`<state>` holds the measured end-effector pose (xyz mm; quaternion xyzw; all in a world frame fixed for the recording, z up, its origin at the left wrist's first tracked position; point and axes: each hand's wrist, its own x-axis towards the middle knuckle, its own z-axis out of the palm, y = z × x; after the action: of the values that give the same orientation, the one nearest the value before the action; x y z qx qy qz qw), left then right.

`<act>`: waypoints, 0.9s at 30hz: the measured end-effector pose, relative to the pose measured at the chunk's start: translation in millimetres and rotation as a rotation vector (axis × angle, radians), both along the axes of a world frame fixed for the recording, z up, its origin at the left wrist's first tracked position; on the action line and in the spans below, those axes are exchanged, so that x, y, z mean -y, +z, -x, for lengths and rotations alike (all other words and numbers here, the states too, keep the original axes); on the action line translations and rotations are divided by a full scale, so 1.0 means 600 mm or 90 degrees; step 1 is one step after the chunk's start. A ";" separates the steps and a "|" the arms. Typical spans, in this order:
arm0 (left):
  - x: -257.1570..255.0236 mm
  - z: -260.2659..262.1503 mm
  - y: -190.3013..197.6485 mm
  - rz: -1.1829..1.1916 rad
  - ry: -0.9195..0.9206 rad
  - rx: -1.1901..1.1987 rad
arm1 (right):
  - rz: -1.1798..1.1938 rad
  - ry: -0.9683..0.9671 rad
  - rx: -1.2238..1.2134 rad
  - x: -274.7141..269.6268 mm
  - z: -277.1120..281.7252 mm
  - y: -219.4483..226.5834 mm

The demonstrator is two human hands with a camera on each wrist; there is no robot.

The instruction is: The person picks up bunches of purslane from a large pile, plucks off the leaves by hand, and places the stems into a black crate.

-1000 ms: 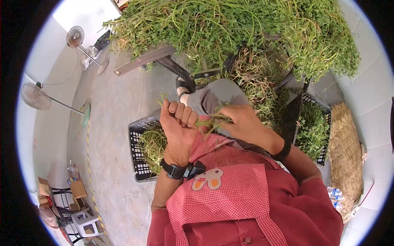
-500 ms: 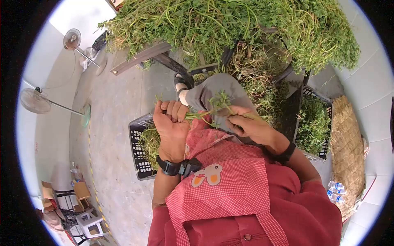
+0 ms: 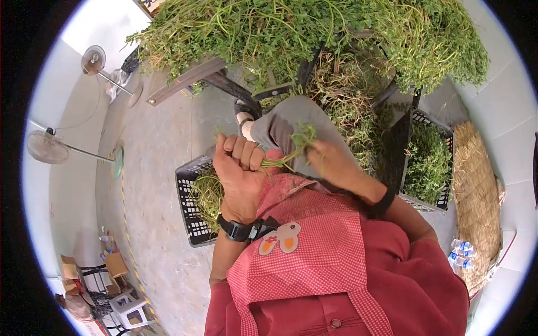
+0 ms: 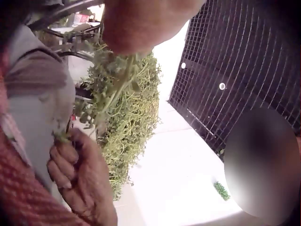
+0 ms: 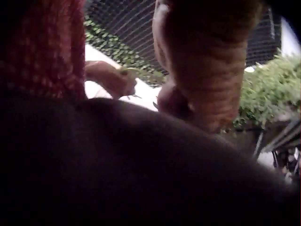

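Observation:
My left hand (image 3: 241,168) grips a small bunch of green leafy stems (image 3: 274,163), held over the lap. Cut-looking ends poke out past the thumb, and the leafy tops (image 3: 304,136) reach toward the right. In the left wrist view these stems (image 4: 121,84) hang from the left fist. Blurred in the head view, my right hand (image 3: 336,165) is beside the leafy tops. Its fingers are curled in the left wrist view, with a bit of greenery (image 4: 62,136) pinched at the thumb. The right wrist view is mostly dark.
A large heap of leafy stems (image 3: 280,33) covers the table ahead, with more piled beneath (image 3: 347,106). Black crates of greens stand at left (image 3: 193,227) and right (image 3: 428,168). A straw roll (image 3: 476,201) and water bottles (image 3: 462,253) lie at right; fans (image 3: 47,147) stand left.
My right hand moved away from the left fist along the stems, and is now blurred by motion near the leafy tops. The left hand keeps its grip, shifting only slightly.

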<state>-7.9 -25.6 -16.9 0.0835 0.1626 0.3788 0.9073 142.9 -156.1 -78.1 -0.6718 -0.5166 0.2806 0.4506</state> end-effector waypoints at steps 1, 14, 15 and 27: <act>-0.003 0.004 0.000 -0.022 -0.027 0.066 | -0.005 -0.088 0.178 0.005 -0.027 -0.016; -0.008 0.004 0.009 -0.040 -0.107 0.201 | 0.064 -0.508 0.332 0.369 -0.524 -0.156; -0.008 0.001 0.011 -0.044 -0.111 0.200 | -0.054 -0.421 0.082 0.293 -0.462 -0.098; 0.015 -0.014 0.029 -0.062 0.000 -0.013 | -0.256 0.190 0.241 0.007 -0.016 0.145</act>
<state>0.5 -34.9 0.3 0.1316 0.1529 0.3852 0.9005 152.8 -160.2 9.0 -0.5259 -0.7295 0.1059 0.4243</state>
